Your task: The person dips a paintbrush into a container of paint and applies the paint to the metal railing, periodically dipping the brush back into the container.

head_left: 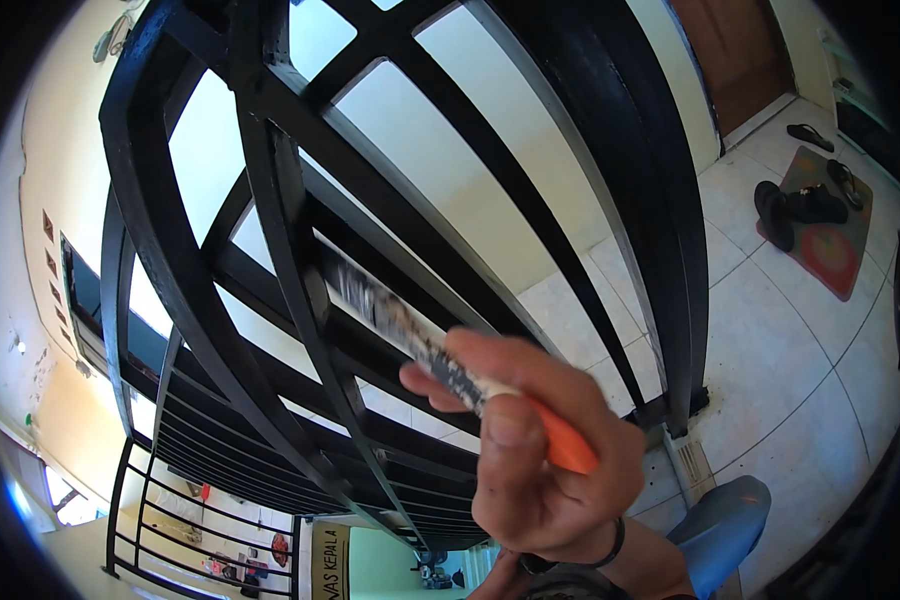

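My right hand (560, 450) is closed around a paintbrush (460, 375) with an orange handle end and a paint-spattered, worn body. The brush points up and left, and its blurred bristle end lies at a bar of the black metal railing (300, 250); I cannot tell whether it touches. Glossy black bars, some with greyer edges, surround the brush. A dark band circles my right wrist. At the bottom edge, a bit of skin, probably my left hand (500, 578), shows behind the right wrist; its fingers are hidden.
Pale floor tiles (780, 330) lie at the right, with a mat (830, 250) and dark footwear on it. A brown door (735, 60) stands behind. A blue-grey rounded shape (720, 535), perhaps a clothed knee, is at lower right. Another black railing (210, 535) shows at lower left.
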Motion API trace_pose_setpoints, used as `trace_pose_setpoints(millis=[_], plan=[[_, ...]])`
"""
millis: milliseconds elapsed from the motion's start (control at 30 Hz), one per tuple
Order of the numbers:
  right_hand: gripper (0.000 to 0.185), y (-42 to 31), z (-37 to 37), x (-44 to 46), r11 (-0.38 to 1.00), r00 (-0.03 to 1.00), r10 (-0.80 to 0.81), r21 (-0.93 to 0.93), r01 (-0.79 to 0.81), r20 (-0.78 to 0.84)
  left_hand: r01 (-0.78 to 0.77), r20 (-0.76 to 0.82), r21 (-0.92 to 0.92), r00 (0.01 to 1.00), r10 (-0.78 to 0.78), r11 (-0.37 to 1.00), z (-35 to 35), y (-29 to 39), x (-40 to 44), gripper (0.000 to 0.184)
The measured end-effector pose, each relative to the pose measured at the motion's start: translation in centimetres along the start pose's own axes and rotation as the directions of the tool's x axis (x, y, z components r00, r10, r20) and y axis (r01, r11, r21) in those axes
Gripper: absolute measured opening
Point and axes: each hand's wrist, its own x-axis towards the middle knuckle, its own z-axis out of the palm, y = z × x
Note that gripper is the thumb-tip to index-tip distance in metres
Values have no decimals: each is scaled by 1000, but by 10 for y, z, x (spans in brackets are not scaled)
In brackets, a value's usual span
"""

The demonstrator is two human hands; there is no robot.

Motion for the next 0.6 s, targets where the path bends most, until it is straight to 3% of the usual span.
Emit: trace_pose_setpoints(millis=[67,267,367,467,500,600], plan=[[30,0,2,7,1000,1000,-8,-4,7,-9,-2,-7,3,1000,2,1000,-1,0,-2,64],[33,-12,-19,5,989,961,144,-52,-135,236,-7,-5,-12,1000,7,1000,-3,-1,-3,65],[26,0,-8,15,1000,997,31,-1,-31,75,-10,-13,-12,1000,10,1000,-4,-1,-4,65],[25,4,-9,19,999,990,36,-18,-34,137,-22,-19,-6,1000,22,1000,-5,-5,-5,65],[28,0,-15,16,997,974,75,-31,-70,212,-21,-15,-16,1000,21,1000,-4,-5,-5,65],[32,-5,-25,11,984,959,160,35,-173,233,-26,-22,-15,999,26,1000,-4,-7,-5,65]])
